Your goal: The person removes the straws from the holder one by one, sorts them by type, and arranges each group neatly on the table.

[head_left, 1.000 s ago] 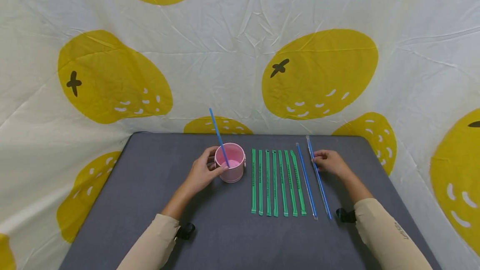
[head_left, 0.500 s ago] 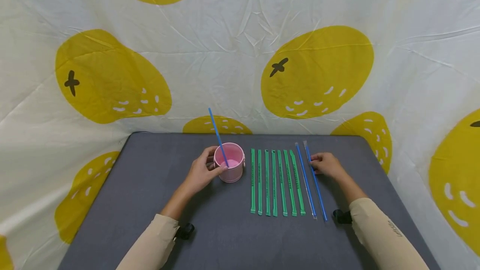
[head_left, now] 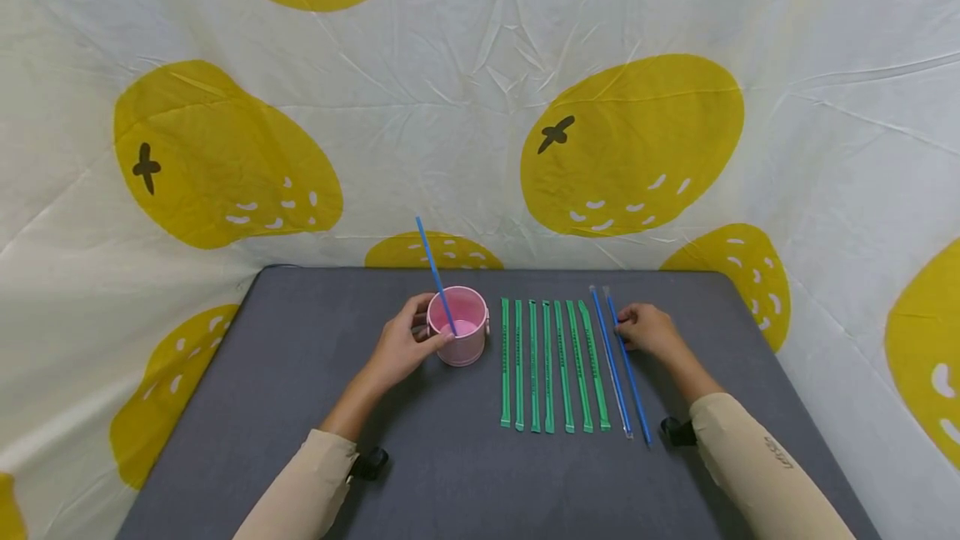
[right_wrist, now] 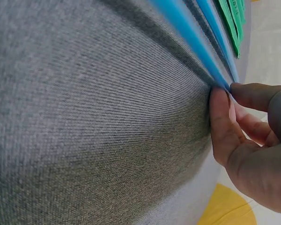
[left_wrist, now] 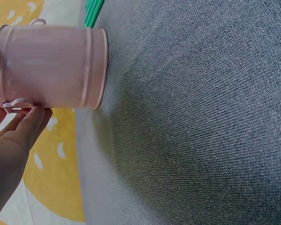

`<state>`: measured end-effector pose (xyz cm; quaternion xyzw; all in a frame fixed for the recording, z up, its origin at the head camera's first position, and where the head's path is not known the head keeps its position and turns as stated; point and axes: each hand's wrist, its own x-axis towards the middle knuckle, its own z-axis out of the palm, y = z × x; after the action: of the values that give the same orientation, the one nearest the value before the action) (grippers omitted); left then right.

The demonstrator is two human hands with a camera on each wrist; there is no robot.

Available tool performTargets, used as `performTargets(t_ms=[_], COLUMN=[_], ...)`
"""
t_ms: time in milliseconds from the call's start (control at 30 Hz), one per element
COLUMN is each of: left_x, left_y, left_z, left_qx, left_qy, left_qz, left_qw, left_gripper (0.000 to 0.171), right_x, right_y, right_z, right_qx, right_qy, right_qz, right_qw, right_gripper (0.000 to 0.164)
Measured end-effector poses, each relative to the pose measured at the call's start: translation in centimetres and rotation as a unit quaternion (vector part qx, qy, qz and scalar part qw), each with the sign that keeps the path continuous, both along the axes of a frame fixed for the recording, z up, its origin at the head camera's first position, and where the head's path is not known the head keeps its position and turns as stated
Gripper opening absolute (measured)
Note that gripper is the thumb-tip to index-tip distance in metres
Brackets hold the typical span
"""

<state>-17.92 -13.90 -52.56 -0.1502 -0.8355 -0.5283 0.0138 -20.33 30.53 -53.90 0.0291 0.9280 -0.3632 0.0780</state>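
My left hand (head_left: 405,346) grips the side of a small pink bucket (head_left: 465,348), its thumb at the near rim and its fingers around the back by one handle. A bare blue straw (head_left: 434,263) leans up out of the bucket. My right hand (head_left: 648,329) pinches a blue straw in a clear wrapper (head_left: 630,373) between thumb and fingers, close over the table. Just left of it lies another wrapped blue straw (head_left: 611,357), nearly parallel. In the right wrist view the pinched straw (right_wrist: 192,35) runs away from the fingertips at a slant.
Several green-wrapped straws (head_left: 549,365) lie side by side in a row between the bucket and the blue straws. All of this is on a dark grey table (head_left: 450,473). A white cloth with yellow fruit shapes (head_left: 450,148) hangs behind the table.
My right hand has moved left and slightly nearer with the wrapped blue straw, bringing it beside the other blue one. My left hand and the bucket have stayed in place.
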Motion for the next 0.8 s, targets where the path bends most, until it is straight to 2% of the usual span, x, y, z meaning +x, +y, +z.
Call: performTargets(t_ms=[200,800], left_x=[0.01,-0.07], left_y=[-0.02,0.03], left_z=[-0.06,-0.03], left_qx=[0.004,0.001], left_qy=[0.000,-0.011], left_qz=[0.001,0.007], left_qw=[1.0000,0.9999], left_gripper=[0.073,0.072], right_x=[0.09,-0.35], right_y=[-0.37,-0.05], right_z=[0.09,-0.21], right_qx=[0.018,0.021], right_qy=[0.003,-0.008], right_qz=[-0.005,-0.013], right_qw=[1.000,1.000], right_gripper=[0.029,0.028])
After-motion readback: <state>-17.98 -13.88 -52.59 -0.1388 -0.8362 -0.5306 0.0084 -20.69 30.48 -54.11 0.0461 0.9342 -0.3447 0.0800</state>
